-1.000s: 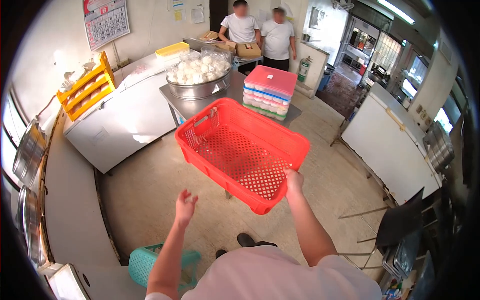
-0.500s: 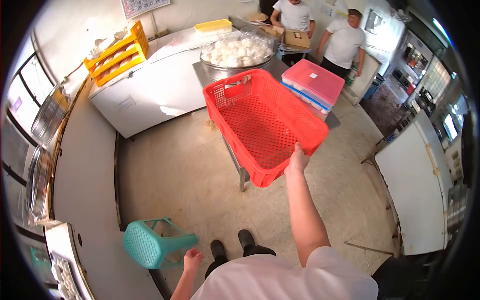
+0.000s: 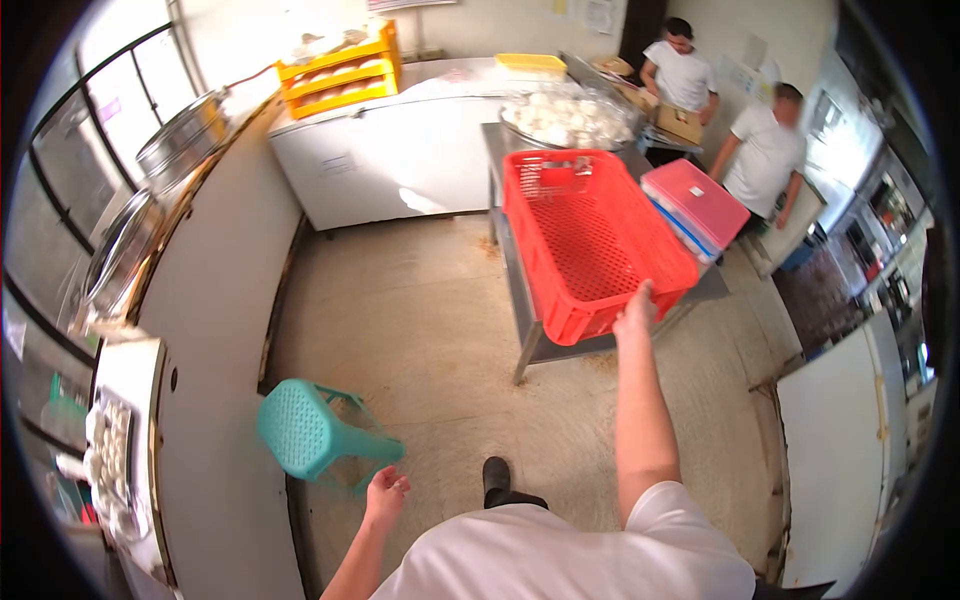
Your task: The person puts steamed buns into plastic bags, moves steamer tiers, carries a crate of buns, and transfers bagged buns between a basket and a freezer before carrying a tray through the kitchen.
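Note:
A red perforated plastic crate (image 3: 585, 245) sits over the metal table (image 3: 519, 300), with nothing visible inside. My right hand (image 3: 637, 308) grips the crate's near rim, thumb on top and the arm stretched forward. Whether the crate bears fully on the table I cannot tell. Low on the left, my left hand (image 3: 387, 492) hangs with loosely bent fingers and nothing visible in it. It is close to a green plastic stool (image 3: 298, 430); any contact is unclear. Beyond the crate is a wide metal pan of white pieces under plastic (image 3: 567, 118). Lidded containers (image 3: 697, 203) stand right of the crate.
A white chest freezer (image 3: 400, 160) stands at the back, bearing yellow crates (image 3: 340, 75). Metal steamers (image 3: 180, 140) line the left ledge. Two people in white shirts (image 3: 680, 75) stand behind the table. A white cabinet (image 3: 835, 440) is at the right.
My view has turned left and moved, so the scene sits farther right. The crate is smaller in view and covers less of the table's left side. My right hand keeps its grip.

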Demonstrator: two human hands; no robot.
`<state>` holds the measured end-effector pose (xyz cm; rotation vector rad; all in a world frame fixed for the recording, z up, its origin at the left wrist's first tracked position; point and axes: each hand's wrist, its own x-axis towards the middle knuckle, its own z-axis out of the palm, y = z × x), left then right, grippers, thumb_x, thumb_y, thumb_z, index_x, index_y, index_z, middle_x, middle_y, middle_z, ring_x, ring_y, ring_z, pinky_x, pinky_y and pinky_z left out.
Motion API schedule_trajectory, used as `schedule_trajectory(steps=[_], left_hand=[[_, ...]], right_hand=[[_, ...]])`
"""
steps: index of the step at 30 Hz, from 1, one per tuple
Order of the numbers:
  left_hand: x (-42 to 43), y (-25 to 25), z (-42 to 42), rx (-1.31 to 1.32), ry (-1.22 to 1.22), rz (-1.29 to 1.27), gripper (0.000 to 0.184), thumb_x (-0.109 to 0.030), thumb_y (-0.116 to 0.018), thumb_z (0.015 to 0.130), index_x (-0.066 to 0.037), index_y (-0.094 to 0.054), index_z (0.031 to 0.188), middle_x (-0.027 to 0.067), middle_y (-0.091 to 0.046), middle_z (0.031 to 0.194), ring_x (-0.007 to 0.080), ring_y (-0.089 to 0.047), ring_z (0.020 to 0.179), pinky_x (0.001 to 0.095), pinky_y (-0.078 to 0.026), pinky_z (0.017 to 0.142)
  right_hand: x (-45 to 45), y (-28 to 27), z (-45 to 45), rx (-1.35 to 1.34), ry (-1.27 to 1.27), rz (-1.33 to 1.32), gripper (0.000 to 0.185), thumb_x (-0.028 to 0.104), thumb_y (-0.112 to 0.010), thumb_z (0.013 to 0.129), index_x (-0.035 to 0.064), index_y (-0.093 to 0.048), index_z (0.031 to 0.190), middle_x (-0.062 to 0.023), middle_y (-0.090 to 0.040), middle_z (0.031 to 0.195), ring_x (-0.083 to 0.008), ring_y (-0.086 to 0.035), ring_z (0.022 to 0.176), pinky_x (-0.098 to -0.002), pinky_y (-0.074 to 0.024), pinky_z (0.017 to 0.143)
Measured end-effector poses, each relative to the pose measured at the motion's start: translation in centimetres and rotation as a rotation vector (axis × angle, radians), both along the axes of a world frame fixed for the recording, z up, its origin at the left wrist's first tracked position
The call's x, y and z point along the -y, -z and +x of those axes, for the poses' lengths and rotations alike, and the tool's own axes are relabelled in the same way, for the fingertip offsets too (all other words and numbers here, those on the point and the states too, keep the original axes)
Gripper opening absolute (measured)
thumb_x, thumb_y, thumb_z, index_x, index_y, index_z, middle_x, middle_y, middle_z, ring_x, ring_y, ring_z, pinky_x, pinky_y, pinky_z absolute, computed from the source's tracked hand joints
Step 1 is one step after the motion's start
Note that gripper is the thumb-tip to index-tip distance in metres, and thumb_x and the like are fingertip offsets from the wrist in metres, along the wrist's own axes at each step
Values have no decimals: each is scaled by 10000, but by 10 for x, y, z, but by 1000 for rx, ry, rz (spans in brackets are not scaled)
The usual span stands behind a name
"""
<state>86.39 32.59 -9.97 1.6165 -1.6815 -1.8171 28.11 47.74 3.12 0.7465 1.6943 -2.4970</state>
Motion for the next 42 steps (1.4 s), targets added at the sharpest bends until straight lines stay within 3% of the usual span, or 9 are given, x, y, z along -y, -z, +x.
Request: schedule_trajectory(steps=[4,6,10,14,16,17,21,31,42], left_hand=[[-18,-9,78,-27,-129,-86,493,-108,-659,980,50,-486,1414,134,-687,1173,186,-700,949,317,-551,790],[-36,-11,125,-44,-214,-98,466,-104,-653,983,52,-510,1399,135,-694,1171,184,-700,962,314,-553,799],[-78,-15,208,-81,-384,-3,434,-138,-684,967,52,-586,1345,142,-713,1215,186,-693,1054,333,-550,908],[-109,-59,281,-24,-430,-105,394,-190,-685,975,16,-637,1307,138,-711,1232,210,-678,1109,353,-537,952],[-125,-63,317,-35,-527,-137,390,-201,-675,988,9,-635,1314,131,-711,1236,205,-671,1121,352,-526,971],[-131,-68,332,-52,-580,-148,384,-201,-667,997,8,-633,1318,124,-711,1235,195,-669,1120,348,-520,979],[-161,-69,389,-137,-814,-195,385,-214,-679,989,8,-643,1302,133,-712,1238,214,-674,1112,353,-534,963],[-221,-40,506,-229,-1454,-191,324,-132,-684,986,17,-653,1273,102,-737,1156,169,-683,1043,319,-538,935],[-66,-103,679,-132,-1378,-345,335,-174,-677,1004,20,-647,1276,112,-734,1165,173,-683,1068,319,-539,955]], right_hand=[[-24,26,35,-245,-111,138,404,357,-588,1035,5,-561,1232,-76,-628,988,-152,-603,750,-315,-519,655],[-10,51,93,-383,-11,176,369,313,-666,983,69,-562,1240,-50,-625,1013,-123,-568,871,-340,-476,726],[38,63,317,-401,-788,200,155,223,-637,1012,75,-623,1055,18,-563,747,-89,-510,615,-242,-437,551],[75,75,541,-370,-1587,256,288,258,-645,1019,36,-680,838,-39,-666,817,-103,-586,680,-264,-503,631],[79,76,626,-592,-1899,257,304,254,-647,1018,-4,-715,872,-55,-692,857,-116,-621,713,-273,-519,664],[81,78,656,-718,-2070,189,258,210,-664,1000,-37,-723,1044,-79,-697,932,-147,-653,793,-301,-542,726],[81,48,758,-1104,-2377,210,410,194,-716,930,-35,-651,1264,-173,-676,1192,-248,-689,957,-365,-556,856],[131,60,928,-1159,-2874,231,462,221,-724,920,-41,-638,1292,-190,-675,1197,-236,-702,926,-355,-563,868],[268,-1,1138,-897,-2883,-278,331,122,-710,944,-51,-654,1220,-134,-724,1071,-172,-698,879,-305,-579,774]])
